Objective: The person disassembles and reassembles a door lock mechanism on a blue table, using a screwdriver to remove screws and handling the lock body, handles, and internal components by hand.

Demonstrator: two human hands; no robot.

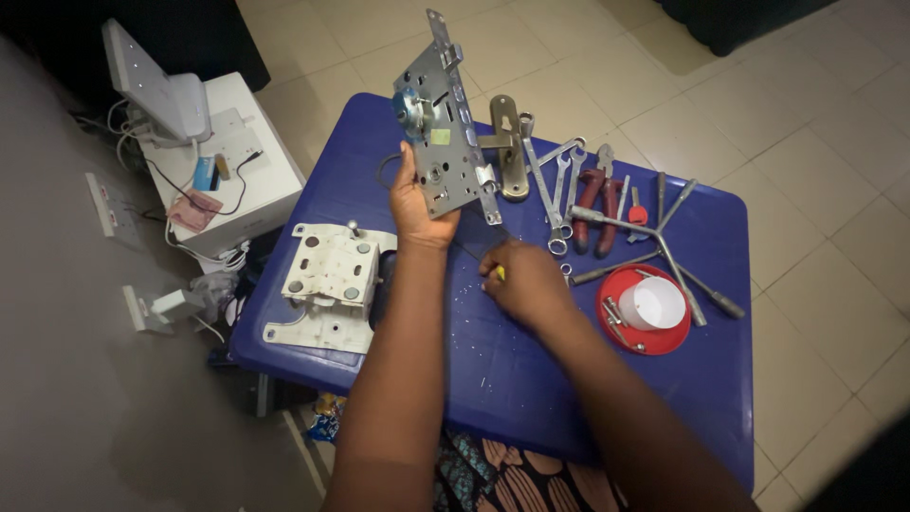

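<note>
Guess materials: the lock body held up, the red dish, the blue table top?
Grey rectangular lock body: looks like plated steel, dull metallic sheen, stamped holes. Round red dish: likely plastic, uniform glossy colour. Blue table top: probably moulded plastic, rounded corners, scuffed satin surface.

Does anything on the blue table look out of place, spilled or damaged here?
Nothing looks broken or spilled. The left hand holds a metal lock body upright above the blue table; the right hand grips a yellow-handled tool. Small pale specks dot the table near the hands. The wrenches lie loosely fanned.
</note>
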